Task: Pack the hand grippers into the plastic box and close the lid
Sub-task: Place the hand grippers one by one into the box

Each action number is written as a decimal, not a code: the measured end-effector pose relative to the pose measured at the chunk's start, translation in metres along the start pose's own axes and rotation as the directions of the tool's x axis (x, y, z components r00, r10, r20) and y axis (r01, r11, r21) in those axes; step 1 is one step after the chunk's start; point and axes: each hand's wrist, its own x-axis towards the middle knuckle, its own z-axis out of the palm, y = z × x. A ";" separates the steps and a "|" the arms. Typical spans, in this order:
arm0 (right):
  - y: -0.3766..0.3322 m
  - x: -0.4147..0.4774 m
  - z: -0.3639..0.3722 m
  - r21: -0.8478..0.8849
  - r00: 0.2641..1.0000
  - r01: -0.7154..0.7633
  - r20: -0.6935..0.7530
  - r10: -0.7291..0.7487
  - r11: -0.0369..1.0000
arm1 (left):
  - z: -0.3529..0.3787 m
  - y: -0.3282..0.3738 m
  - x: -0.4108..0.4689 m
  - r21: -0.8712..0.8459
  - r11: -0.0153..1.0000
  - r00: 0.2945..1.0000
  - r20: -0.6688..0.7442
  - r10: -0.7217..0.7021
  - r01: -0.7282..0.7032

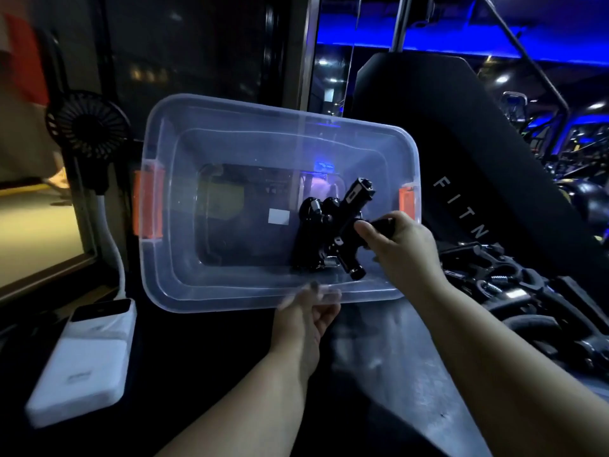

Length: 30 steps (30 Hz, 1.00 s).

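Note:
A clear plastic box (171,258) with orange latches stands open in the middle of the view. Inside its right half lie black hand grippers (316,235). My right hand (398,245) reaches over the box's right rim and grips the handle of one black hand gripper (357,209) that lies across the others. My left hand (306,315) is at the box's near rim, fingers curled on its edge, blurred. A heap of several more black hand grippers (514,291) lies to the right of the box.
A white power bank (82,364) lies at the lower left, cabled to a small black fan (89,127) beside the box. A black padded gym bench (461,153) rises behind the heap. A grey surface (412,374) lies between my forearms.

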 end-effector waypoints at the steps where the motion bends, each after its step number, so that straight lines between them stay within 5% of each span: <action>1: -0.003 0.005 0.007 -0.009 1.000 -0.006 0.023 0.007 1.000 | 0.000 0.000 0.000 -0.012 1.000 1.000 -0.008 0.002 -0.002; 22: -0.027 0.057 0.096 -0.345 0.975 0.091 0.220 -0.014 0.934 | -0.003 -0.001 0.006 0.036 0.993 0.974 -0.194 0.120 -0.115; 30: -0.037 0.067 0.107 -0.381 0.974 0.113 0.226 -0.026 0.918 | -0.003 -0.002 0.007 -0.096 0.992 0.983 -0.172 0.061 -0.079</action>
